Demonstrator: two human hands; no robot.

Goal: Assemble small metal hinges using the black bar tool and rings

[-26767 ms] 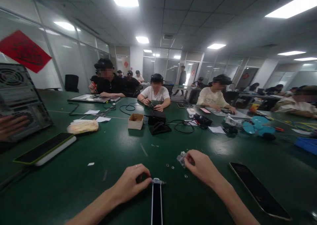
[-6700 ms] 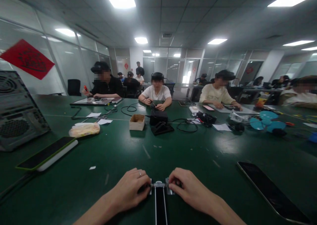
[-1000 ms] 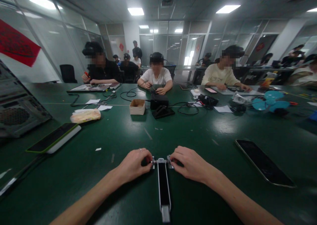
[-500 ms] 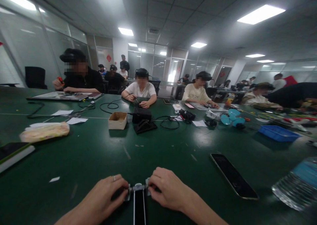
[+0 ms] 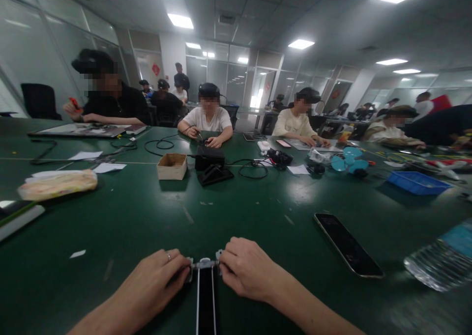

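A long narrow black strip with pale metal edges runs from the bottom of the head view towards the middle of the table. A short silvery crosspiece caps its far end, with a small metal bracket at either side. On the left, my left hand, a ring on one finger, pinches the left bracket. My right hand has its fingers closed around the right bracket, which its fingertips mostly hide. The strip's near end lies outside the picture.
To the right lie a phone and a clear water bottle on its side. Farther off are an open cardboard box, a black device, a blue tray and a blue-bladed fan. Several people sit across the green table.
The whole scene sits slightly higher in the picture, as the head view has tilted down a little. Both hands keep their hold on the brackets with hardly any other movement.
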